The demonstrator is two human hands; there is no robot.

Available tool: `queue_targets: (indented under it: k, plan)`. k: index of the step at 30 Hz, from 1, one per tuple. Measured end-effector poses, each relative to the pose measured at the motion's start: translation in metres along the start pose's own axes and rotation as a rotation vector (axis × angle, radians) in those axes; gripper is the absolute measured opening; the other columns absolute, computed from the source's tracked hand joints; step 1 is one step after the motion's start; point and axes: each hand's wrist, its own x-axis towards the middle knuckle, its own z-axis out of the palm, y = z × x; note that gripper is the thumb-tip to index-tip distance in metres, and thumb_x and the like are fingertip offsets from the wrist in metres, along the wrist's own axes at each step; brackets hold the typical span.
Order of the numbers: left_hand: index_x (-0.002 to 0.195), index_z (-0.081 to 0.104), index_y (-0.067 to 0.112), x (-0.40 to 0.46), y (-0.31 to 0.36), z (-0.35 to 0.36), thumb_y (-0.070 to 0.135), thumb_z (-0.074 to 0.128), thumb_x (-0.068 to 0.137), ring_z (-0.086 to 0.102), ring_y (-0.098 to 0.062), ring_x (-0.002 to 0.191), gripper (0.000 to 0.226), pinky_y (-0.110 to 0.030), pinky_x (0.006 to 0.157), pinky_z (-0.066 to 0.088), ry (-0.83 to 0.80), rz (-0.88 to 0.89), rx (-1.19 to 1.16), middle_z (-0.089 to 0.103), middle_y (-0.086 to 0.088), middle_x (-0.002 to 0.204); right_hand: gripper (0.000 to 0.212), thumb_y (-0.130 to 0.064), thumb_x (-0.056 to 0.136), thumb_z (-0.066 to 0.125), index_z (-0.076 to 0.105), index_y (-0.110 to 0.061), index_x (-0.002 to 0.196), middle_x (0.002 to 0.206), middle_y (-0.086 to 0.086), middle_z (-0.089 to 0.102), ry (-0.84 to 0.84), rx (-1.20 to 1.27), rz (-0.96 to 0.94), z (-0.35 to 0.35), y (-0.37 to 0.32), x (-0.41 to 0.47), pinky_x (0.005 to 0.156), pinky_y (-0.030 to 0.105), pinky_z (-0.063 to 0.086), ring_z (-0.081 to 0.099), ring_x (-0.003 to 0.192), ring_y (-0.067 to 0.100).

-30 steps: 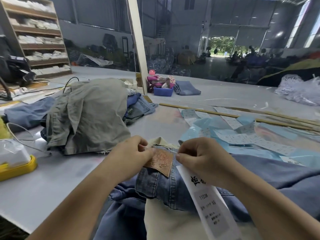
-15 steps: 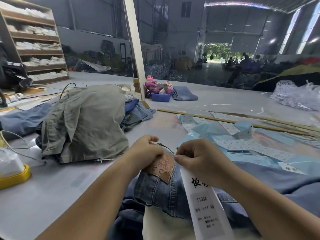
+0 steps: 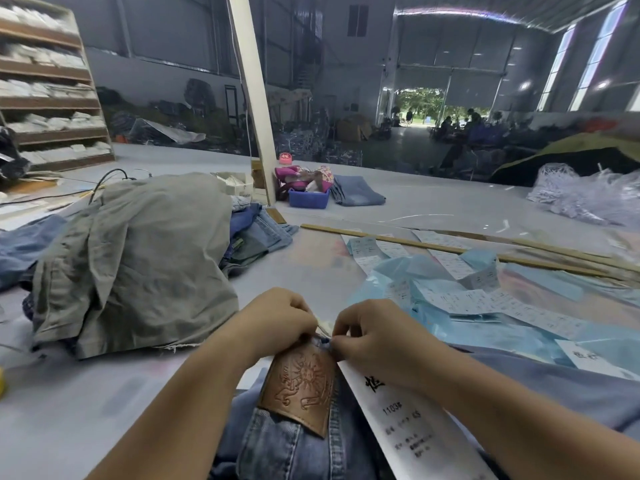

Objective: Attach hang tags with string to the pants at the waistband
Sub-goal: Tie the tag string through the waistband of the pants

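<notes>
now i am tying the tag on. my left hand (image 3: 277,318) pinches the thin string at the top edge of the blue denim pants (image 3: 294,445), just above the brown leather patch (image 3: 299,386). my right hand (image 3: 372,336) pinches the long white paper hang tag (image 3: 408,417), which trails down under it. next i think i must pull the string snug.

The jeans (image 3: 284,445) are washed blue denim, and their leather patch (image 3: 299,386) is reddish brown, embossed with a sun figure. Right of the patch, the hang tag (image 3: 412,424) is white with black print. Left of the patch lies an olive-grey garment pile (image 3: 138,258). Beyond the patch sits a blue tub (image 3: 308,198).
</notes>
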Motion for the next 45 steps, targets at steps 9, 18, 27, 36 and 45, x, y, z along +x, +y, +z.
queue_targets:
  k: [9,18,27,36,45]
  plan:
    - [0.063,0.07,0.02,0.008,-0.012,0.012,0.015,0.072,0.065,0.06,-0.009,0.057,0.006,-0.018,0.053,0.046,-0.064,0.056,-0.337,0.068,-0.002,0.067,0.022,-0.029,0.083,0.053,0.06,-0.013,0.07,0.066,0.002,0.061,0.134,0.083,-0.001,0.028,0.011,0.008,0.061,0.038,0.047,0.056,0.066,0.015]
    - [0.064,0.075,0.014,0.005,-0.013,0.011,-0.008,0.043,0.085,0.064,-0.018,0.064,0.045,-0.024,0.057,0.053,-0.114,0.047,-0.586,0.071,-0.016,0.077,0.037,-0.038,0.091,0.048,0.032,-0.023,0.061,0.059,-0.005,0.041,0.312,-0.104,-0.057,0.041,0.008,0.0,0.053,0.036,0.036,0.045,0.06,0.02]
    - [0.073,0.078,0.008,-0.001,-0.012,-0.001,-0.001,0.066,0.081,0.063,-0.021,0.06,0.017,-0.028,0.06,0.053,-0.311,-0.086,-0.633,0.069,-0.015,0.074,0.032,-0.034,0.09,0.049,0.03,-0.026,0.066,0.058,-0.008,0.038,0.403,-0.179,-0.154,0.042,0.009,-0.007,0.049,0.03,0.026,0.035,0.051,0.018]
    - [0.088,0.079,0.009,-0.006,0.002,-0.009,0.017,0.069,0.088,0.056,-0.02,0.068,0.013,-0.021,0.054,0.049,-0.362,-0.086,-0.331,0.067,-0.014,0.083,0.024,-0.024,0.084,0.056,0.053,-0.015,0.063,0.055,0.0,0.057,0.547,-0.222,-0.289,0.038,0.007,-0.012,0.034,0.03,0.035,0.049,0.041,0.023]
    - [0.071,0.074,0.022,-0.006,0.024,-0.017,0.015,0.067,0.088,0.052,-0.006,0.057,0.019,-0.015,0.055,0.042,-0.241,0.101,0.284,0.064,0.007,0.061,0.031,-0.029,0.089,0.066,0.055,-0.015,0.063,0.058,0.001,0.057,0.507,-0.277,-0.27,0.034,0.012,-0.012,0.039,0.029,0.033,0.053,0.044,0.027]
